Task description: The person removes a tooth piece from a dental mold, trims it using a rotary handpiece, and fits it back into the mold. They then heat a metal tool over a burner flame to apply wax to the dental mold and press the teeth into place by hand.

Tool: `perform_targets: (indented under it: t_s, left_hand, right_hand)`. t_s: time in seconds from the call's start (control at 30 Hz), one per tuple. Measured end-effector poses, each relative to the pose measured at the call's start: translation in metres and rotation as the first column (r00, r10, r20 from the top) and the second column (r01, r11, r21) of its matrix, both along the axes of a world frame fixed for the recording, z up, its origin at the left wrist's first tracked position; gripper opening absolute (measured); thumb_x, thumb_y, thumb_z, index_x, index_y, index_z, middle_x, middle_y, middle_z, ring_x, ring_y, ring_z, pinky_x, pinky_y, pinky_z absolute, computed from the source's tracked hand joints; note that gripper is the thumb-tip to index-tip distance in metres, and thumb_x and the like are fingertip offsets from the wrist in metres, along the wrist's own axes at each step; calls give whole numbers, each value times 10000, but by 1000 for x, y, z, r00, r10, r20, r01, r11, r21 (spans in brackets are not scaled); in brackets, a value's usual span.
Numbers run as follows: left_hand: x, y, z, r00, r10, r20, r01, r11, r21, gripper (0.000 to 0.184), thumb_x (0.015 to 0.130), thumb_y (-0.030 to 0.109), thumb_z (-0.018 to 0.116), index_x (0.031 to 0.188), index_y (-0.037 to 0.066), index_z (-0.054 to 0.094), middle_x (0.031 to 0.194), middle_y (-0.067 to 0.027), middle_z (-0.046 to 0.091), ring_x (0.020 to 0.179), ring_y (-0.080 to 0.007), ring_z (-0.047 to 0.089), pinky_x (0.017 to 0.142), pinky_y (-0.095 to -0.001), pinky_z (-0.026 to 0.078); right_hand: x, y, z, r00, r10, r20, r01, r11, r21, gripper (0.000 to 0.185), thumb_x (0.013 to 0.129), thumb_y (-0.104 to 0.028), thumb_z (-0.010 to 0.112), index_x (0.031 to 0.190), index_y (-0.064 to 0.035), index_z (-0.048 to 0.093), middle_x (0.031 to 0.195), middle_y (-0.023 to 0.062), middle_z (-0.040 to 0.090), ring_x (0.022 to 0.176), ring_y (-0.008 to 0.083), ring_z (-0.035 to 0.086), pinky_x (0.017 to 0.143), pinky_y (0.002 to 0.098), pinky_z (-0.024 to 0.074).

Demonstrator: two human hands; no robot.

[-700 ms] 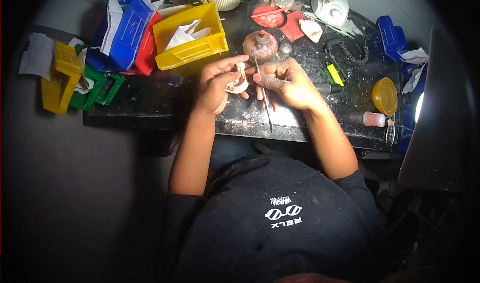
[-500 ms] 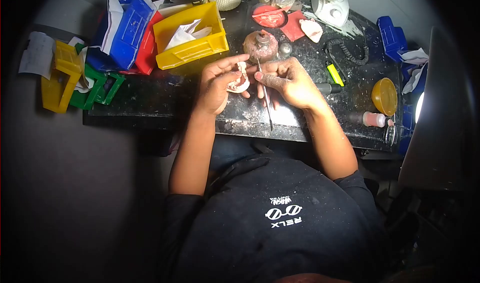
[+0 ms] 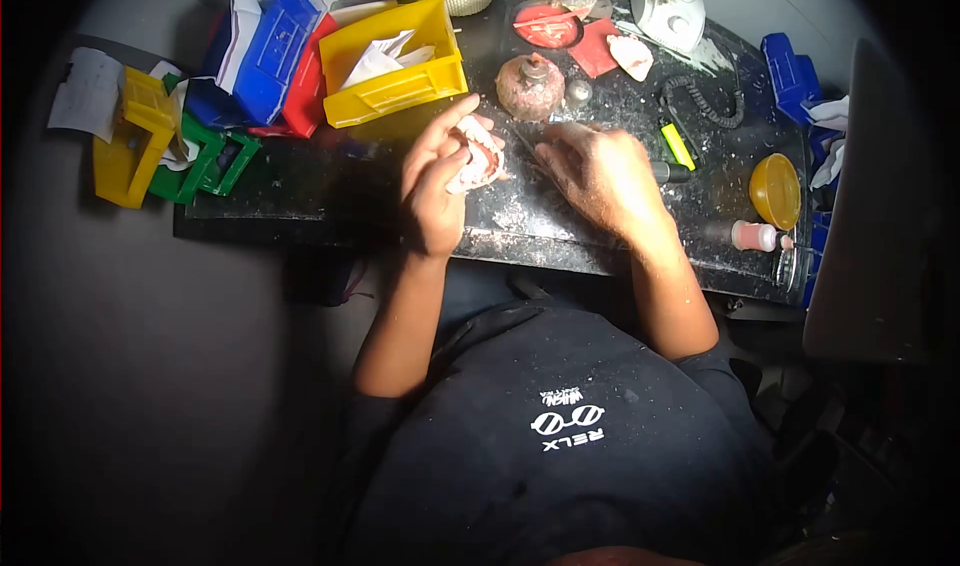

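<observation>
A pale dental model with a pinkish inner arch (image 3: pixel 480 162) is held in my left hand (image 3: pixel 434 184), between thumb and fingers. To its right, my right hand (image 3: pixel 607 178) has its fingers curled round a thin metal tool (image 3: pixel 524 142), whose tip points toward the model. Most of the tool is hidden by the hand. Just beyond the hands stands a round, wax-spattered burner (image 3: pixel 531 88) with a metal top, and a small metal cap (image 3: pixel 578 92) is beside it.
Yellow (image 3: pixel 396 78), blue (image 3: pixel 272 51) and red bins hold papers at the left. Behind the burner are a red wax dish (image 3: pixel 548 26), a red sheet (image 3: pixel 595 49) and a white respirator (image 3: pixel 668 11). A highlighter (image 3: pixel 677 146) and yellow bowl (image 3: pixel 775 191) lie right.
The view has shifted slightly. My left hand has tilted the model, showing more of its inner arch. My right hand has moved right and turned over, swinging the tool's lower end out of sight.
</observation>
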State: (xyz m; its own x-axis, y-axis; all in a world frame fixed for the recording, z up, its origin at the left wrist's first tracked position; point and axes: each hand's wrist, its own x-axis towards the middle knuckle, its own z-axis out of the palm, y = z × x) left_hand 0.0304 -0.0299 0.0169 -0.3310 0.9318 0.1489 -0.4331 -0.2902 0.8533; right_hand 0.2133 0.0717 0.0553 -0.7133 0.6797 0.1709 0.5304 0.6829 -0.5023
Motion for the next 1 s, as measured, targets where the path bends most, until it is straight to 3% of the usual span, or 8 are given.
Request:
perform_targets:
  t_s: [0.07, 0.13, 0.2, 0.4, 0.53, 0.57, 0.7, 1.0]
  left_hand:
    - [9, -10, 7, 995, 23, -98, -24, 1000, -9, 635, 1002, 282, 465, 1497, -113, 415, 1259, -204, 608, 1118, -247, 643, 959, -387, 546]
    - [27, -18, 18, 986, 144, -89, -138, 988, 61, 650, 1031, 320, 468, 1519, -101, 388, 1287, -201, 585, 1151, -239, 617, 1026, -386, 497]
    - [46, -26, 24, 988, 151, -41, -150, 988, 24, 741, 1033, 375, 466, 1546, -131, 291, 1454, -274, 472, 1324, -330, 521, 1138, -450, 410]
    - [93, -37, 27, 984, 134, -116, -124, 988, 91, 907, 1002, 434, 504, 1618, -70, 70, 1647, -300, 184, 1550, -396, 182, 1248, -538, 192]
    - [102, -48, 25, 989, -88, 120, 89, 996, 3, 776, 1087, 374, 395, 1637, 2, -5, 1599, -346, 270, 1457, -444, 396, 1178, -551, 383]
    - [99, -50, 28, 970, -164, 179, 168, 986, -9, 711, 1118, 389, 314, 1638, 37, -20, 1546, -390, 327, 1360, -443, 520, 1060, -516, 533]
    - [90, -55, 25, 954, -276, 117, 287, 954, -91, 752, 1108, 509, 265, 1624, 41, -19, 1485, -431, 372, 1282, -448, 586, 749, -491, 679]
    - [94, -62, 38, 961, -263, 84, 271, 956, -114, 876, 1062, 664, 244, 1622, 28, 20, 1412, -343, 504, 997, -293, 691, 608, -342, 630]
  right_hand:
    - [-1, -13, 15, 960, -84, -269, 96, 995, 30, 257, 904, -219, 785, 985, 20, 737, 798, 183, 730, 689, 347, 723, 660, 401, 569]
    - [1, -34, 26, 898, -137, -418, 15, 959, -282, 272, 902, -220, 809, 1037, 1, 725, 819, 125, 734, 672, 185, 722, 632, 305, 577]
    - [1, -54, 34, 888, -215, -408, -9, 877, -481, 282, 889, -197, 812, 1075, -9, 715, 844, 93, 739, 683, 162, 724, 649, 292, 589]
    - [13, -71, 18, 793, -341, -504, 75, 877, -475, 220, 863, -84, 784, 1052, 0, 710, 936, 91, 737, 704, 135, 721, 624, 268, 588]
    - [33, -73, 17, 795, -350, -496, 118, 891, -439, 201, 856, -98, 792, 1008, 6, 711, 886, 92, 716, 683, 132, 705, 609, 260, 575]
    - [38, -74, 20, 822, -343, -454, 141, 896, -422, 200, 857, -108, 795, 998, 7, 711, 871, 87, 707, 658, 129, 688, 596, 259, 564]
    - [51, -72, 28, 879, -301, -370, 139, 904, -405, 197, 853, -129, 801, 982, -5, 718, 845, 70, 689, 660, 127, 650, 607, 267, 545]
    - [55, -63, 23, 848, -108, -519, -110, 922, -372, 194, 872, -114, 784, 1048, -38, 757, 906, 68, 701, 751, 134, 670, 651, 270, 562]
